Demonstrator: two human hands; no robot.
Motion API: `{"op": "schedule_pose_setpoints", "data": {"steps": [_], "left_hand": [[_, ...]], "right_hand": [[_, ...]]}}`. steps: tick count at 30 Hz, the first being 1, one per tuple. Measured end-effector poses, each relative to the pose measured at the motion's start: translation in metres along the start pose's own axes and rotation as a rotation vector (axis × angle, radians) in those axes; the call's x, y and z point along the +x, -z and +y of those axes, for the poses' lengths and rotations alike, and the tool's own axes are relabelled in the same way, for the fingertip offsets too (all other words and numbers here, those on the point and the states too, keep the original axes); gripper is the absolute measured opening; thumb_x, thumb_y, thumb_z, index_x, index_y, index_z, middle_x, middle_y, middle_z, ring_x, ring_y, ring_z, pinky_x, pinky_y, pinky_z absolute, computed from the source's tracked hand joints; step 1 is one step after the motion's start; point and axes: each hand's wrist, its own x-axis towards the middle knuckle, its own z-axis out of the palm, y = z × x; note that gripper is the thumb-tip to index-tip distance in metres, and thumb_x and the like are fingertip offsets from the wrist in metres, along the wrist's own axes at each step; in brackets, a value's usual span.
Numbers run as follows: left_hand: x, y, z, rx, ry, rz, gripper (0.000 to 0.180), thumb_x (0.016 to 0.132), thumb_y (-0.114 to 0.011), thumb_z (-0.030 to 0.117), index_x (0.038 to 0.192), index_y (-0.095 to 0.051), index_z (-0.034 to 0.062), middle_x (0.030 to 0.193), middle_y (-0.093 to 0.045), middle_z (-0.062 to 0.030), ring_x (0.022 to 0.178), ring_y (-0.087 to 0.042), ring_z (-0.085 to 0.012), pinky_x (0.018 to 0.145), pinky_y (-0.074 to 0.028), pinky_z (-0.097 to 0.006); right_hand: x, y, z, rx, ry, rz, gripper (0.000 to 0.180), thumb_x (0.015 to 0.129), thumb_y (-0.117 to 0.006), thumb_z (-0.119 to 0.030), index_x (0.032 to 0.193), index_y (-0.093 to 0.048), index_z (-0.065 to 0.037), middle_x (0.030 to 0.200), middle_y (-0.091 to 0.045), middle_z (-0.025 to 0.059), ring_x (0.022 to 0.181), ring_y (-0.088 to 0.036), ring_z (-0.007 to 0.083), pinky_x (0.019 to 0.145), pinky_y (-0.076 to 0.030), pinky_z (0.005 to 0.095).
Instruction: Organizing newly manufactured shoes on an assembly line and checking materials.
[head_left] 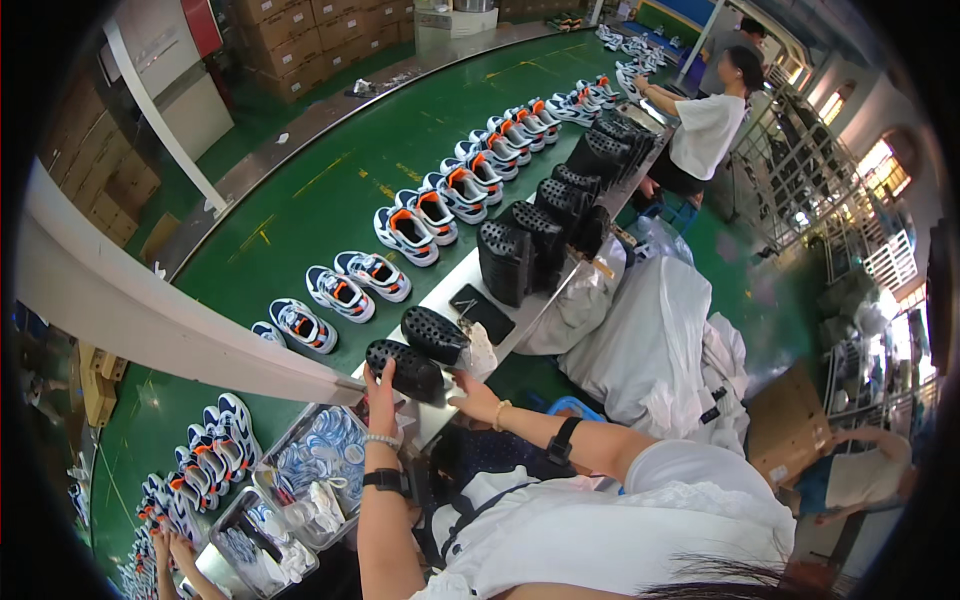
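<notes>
A black shoe-shaped form with round holes (405, 371) is between my two hands at the near end of the white bench. My left hand (380, 402) is closed on its left end, fingers against the side. Close to its other end is my right hand (476, 399), fingers apart; whether they touch the form is hard to tell. Just beyond lies a second black perforated form (435, 334), with crumpled white paper (482, 350) beside it. A flat black tablet-like object (482, 313) lies farther along the bench.
More black forms (505, 262) stand in rows along the bench. White, navy and orange sneakers (407, 235) line the green conveyor belt (250, 240). Bins of blue-white parts (318, 455) stand at lower left, near another person's hands (175, 555). White sacks (640, 340) lie right; a co-worker (700, 135) sits beyond.
</notes>
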Motion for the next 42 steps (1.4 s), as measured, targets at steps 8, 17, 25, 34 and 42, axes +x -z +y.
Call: {"op": "schedule_pose_setpoints", "data": {"steps": [8, 17, 25, 34, 42], "left_hand": [[-0.013, 0.014, -0.005, 0.003, 0.097, -0.127, 0.084, 0.085, -0.051, 0.061, 0.148, -0.011, 0.0229, 0.149, -0.024, -0.0063, 0.135, -0.026, -0.0312, 0.095, -0.033, -0.058], [-0.174, 0.093, -0.017, -0.147, -0.018, -0.127, 0.056, 0.097, -0.036, 0.048, 0.137, -0.039, 0.0089, 0.129, -0.051, -0.012, 0.113, -0.052, -0.0235, 0.095, -0.041, -0.037], [-0.298, 0.158, -0.099, -0.37, -0.111, 0.228, 0.052, 0.098, -0.037, 0.044, 0.13, -0.046, 0.0041, 0.119, -0.057, -0.0114, 0.107, -0.056, -0.0219, 0.091, -0.043, -0.035], [-0.27, 0.129, -0.092, -0.37, -0.101, 0.185, 0.048, 0.098, -0.039, 0.042, 0.123, -0.052, 0.0036, 0.113, -0.061, -0.0107, 0.103, -0.059, -0.0218, 0.091, -0.044, -0.035], [-0.217, 0.09, -0.07, -0.269, -0.1, 0.019, 0.045, 0.096, -0.045, 0.038, 0.122, -0.053, 0.003, 0.109, -0.063, -0.0115, 0.097, -0.062, -0.0196, 0.086, -0.047, -0.032]], "right_hand": [[0.005, -0.028, -0.027, 0.073, 0.267, 0.19, 0.094, 0.06, -0.082, -0.022, 0.133, -0.026, -0.002, 0.114, -0.055, 0.0287, 0.105, -0.055, 0.0432, 0.091, -0.045, 0.0435], [0.014, -0.04, -0.006, -0.004, 0.221, 0.244, 0.091, 0.063, -0.083, -0.023, 0.133, -0.029, 0.0, 0.112, -0.058, 0.0228, 0.101, -0.06, 0.0341, 0.085, -0.048, 0.0389], [0.008, -0.03, -0.017, 0.073, 0.318, 0.244, 0.081, 0.062, -0.083, -0.027, 0.123, -0.037, 0.0, 0.101, -0.061, 0.0233, 0.094, -0.061, 0.0371, 0.08, -0.049, 0.0398], [-0.003, -0.039, -0.04, -0.033, 0.276, 0.272, 0.083, 0.063, -0.082, -0.029, 0.127, -0.035, -0.001, 0.107, -0.06, 0.0242, 0.097, -0.059, 0.0386, 0.083, -0.047, 0.0409], [-0.02, 0.0, -0.047, 0.183, 0.358, 0.32, 0.082, 0.064, -0.083, -0.029, 0.124, -0.038, 0.003, 0.11, -0.059, 0.0225, 0.101, -0.058, 0.0312, 0.087, -0.046, 0.0377]]}}
